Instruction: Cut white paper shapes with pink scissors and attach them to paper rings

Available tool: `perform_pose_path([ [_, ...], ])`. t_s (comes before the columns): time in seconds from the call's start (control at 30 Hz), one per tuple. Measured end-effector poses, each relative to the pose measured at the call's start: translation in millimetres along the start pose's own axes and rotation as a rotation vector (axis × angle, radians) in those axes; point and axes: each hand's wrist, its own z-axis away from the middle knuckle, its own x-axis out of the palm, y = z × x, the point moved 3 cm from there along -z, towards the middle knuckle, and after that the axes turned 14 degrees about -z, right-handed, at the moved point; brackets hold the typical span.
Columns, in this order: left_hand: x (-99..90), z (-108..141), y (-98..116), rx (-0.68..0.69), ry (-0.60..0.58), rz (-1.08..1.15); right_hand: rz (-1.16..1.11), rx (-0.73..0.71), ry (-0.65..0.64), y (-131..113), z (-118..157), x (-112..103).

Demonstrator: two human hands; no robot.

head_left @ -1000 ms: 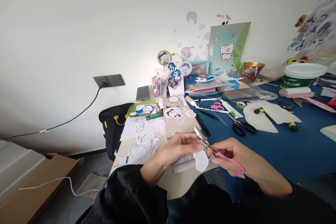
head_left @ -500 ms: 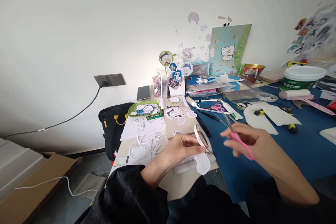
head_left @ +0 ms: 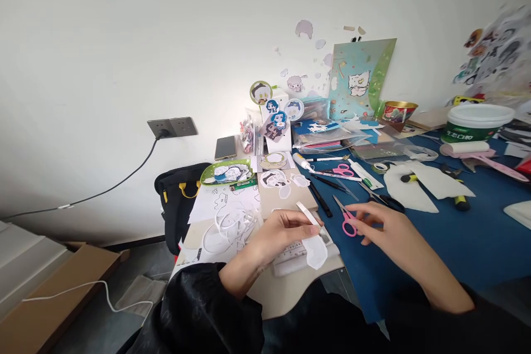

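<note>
My left hand (head_left: 290, 232) is closed in a pinch on a roll of white tape (head_left: 307, 213), seen nearly edge-on, and a white paper cutout (head_left: 316, 253) that hangs below the fingertips. Small pink-handled scissors (head_left: 349, 227) are low over the blue mat, blades pointing away and to the left. The thumb and fingers of my right hand (head_left: 379, 224) are closed at their handle; whether the scissors rest on the mat I cannot tell. Black-handled scissors (head_left: 388, 202) lie just beyond that hand.
Left of my hands lies a tangle of white backing strips (head_left: 234, 227). Printed cutouts (head_left: 274, 178) and a green tray (head_left: 207, 175) are further back. On the blue mat (head_left: 448, 249) are a glue bottle (head_left: 302, 161), white sheets (head_left: 410, 188), a pink roller (head_left: 468, 149) and a tub (head_left: 477, 121).
My right hand has lowered the pink scissors toward the mat, moving left, and the black scissors now show. My left hand has turned the tape roll from ring-on to nearly edge-on.
</note>
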Motion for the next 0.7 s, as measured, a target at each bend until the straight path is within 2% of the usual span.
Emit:
perform_pose_path([
  [0.1,2.1,2.0,2.5,0.044,-0.024,-0.022,-0.081,-0.164,-0.132,-27.8,15.7,28.2],
  [0.2,3.5,3.7,4.4,0.099,-0.069,-0.037,-0.204,-0.188,-0.21,-40.1,20.2,52.9],
  [0.3,2.2,4.0,5.8,0.15,-0.039,-0.06,-0.323,-0.179,-0.158,-41.0,16.4,61.5],
  [0.43,1.8,5.1,9.0,0.186,0.022,-0.098,-0.399,-0.202,-0.097,-42.1,12.1,61.4],
  [0.5,2.3,6.3,10.8,0.193,0.034,-0.103,-0.397,-0.235,-0.083,-45.1,12.8,62.0],
  [0.63,1.1,8.8,11.8,0.218,0.054,-0.115,-0.313,-0.348,0.085,-52.2,18.1,62.0],
  [0.7,-0.3,9.5,10.8,0.219,0.069,-0.137,-0.301,-0.366,0.11,-54.5,19.6,62.6],
])
